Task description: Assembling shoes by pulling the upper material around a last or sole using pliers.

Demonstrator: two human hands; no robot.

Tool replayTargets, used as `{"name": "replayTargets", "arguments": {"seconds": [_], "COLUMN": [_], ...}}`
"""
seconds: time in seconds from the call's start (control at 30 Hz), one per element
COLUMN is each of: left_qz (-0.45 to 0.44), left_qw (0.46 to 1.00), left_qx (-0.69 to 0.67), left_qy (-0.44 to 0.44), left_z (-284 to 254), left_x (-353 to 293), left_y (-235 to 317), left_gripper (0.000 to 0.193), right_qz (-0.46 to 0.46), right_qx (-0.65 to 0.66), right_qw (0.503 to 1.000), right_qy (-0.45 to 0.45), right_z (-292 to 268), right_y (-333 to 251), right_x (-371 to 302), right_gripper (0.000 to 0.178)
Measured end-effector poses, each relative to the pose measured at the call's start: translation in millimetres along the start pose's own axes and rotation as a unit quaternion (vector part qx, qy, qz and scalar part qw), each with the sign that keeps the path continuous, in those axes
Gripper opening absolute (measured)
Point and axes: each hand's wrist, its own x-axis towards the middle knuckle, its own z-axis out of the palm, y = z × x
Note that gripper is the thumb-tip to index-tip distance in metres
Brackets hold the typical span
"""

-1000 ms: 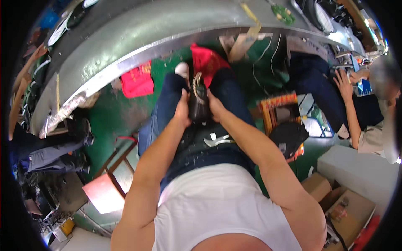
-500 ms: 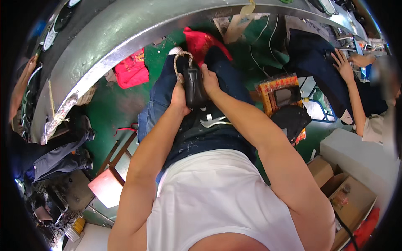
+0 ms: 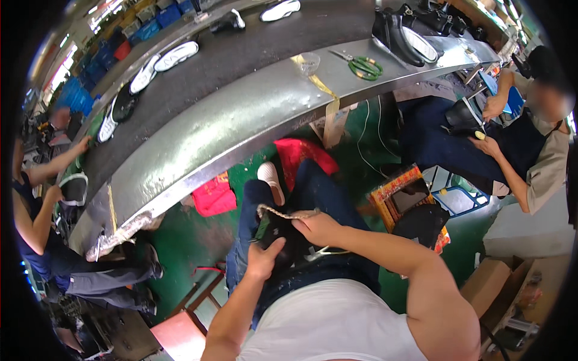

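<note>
On my lap lies a black shoe, dark against my trousers, so its outline is partly lost. My left hand is closed on its near left side with the thumb on top. A pale braided cord runs across the shoe's far end. My right hand grips the right part of that cord, fingers bent around it. Just below my right hand, a light-coloured tool rests on my lap, partly hidden.
Ahead curves a metal-edged conveyor table with white-soled shoes, black boots and green-handled scissors. A co-worker sits at right with a black boot; another person stands left. A pink-topped stool and cardboard box flank me.
My view has lifted, showing more of the conveyor. My right hand has left the shoe's side and taken the cord, now drawn out to the right. My left hand stays on the shoe.
</note>
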Motion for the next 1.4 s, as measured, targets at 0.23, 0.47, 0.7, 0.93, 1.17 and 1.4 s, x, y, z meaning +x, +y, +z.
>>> {"name": "replayTargets", "arguments": {"seconds": [0.23,0.47,0.7,0.93,1.17,1.4], "left_qz": [0.087,0.259,0.307,0.193,0.464,0.385], "left_qw": [0.968,0.919,0.921,0.944,0.668,0.734], "left_qx": [-0.234,-0.245,-0.087,0.097,0.492,0.539], "left_qy": [-0.007,0.169,0.225,0.248,0.312,0.15], "left_z": [-66,-148,-213,-239,-185,-31], "left_x": [-20,111,341,405,408,674], "left_y": [99,208,278,241,326,362], "left_gripper": [0.057,0.065,0.046,0.078,0.07,0.077], "right_qz": [0.043,0.162,0.142,-0.01,0.049,0.07], "right_qx": [-0.288,-0.081,0.289,-0.274,-0.337,-0.308], "right_qw": [0.932,0.903,0.947,0.883,0.873,0.878], "right_qy": [-0.217,-0.389,0.024,0.382,0.35,0.36], "right_z": [-60,-108,-238,-389,-435,-437], "right_y": [-3,15,23,101,166,158], "right_x": [-98,-60,-1,139,189,188], "right_gripper": [0.049,0.054,0.036,0.042,0.042,0.042]}}
